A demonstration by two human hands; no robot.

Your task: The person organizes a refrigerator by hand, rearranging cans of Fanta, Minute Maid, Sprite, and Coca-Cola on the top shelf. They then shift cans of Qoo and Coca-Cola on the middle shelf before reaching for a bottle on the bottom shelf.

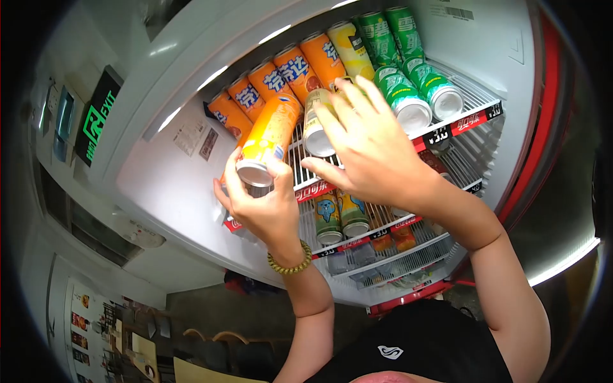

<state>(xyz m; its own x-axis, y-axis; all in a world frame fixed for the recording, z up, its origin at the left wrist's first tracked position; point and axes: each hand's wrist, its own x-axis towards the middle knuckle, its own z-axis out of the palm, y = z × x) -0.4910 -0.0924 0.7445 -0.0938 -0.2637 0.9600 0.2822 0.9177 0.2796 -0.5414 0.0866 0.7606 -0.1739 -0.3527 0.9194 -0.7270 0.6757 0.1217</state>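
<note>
Fingers of the left hand (260, 207), at nine o'clock from the centre of the view, grip the lower end of an orange can (272, 132), which leans toward eleven o'clock with its silver base toward the wearer. At two o'clock, the right hand (377, 153) is open, its fingers spread over a pale can (316, 121) at twelve; whether they touch it I cannot tell.

Both cans are at the upper shelf of an open refrigerator (163, 175). On the same shelf, between one and two o'clock, two front green cans (400, 89) lie tilted, bases outward. Behind the orange can, a row of orange cans (295, 71) runs from ten to twelve, ending beside a yellow can (352, 51); further green cans (378, 39) follow at one. What the cans contain is hidden by their metal walls.

The shelf below holds two patterned cans (327, 219) side by side, between four and six o'clock; lower shelves hold packs too indistinct to identify.

Beyond the refrigerator, a green exit sign (99, 118) hangs at ten, and chairs (211, 351) stand toward seven.
</note>
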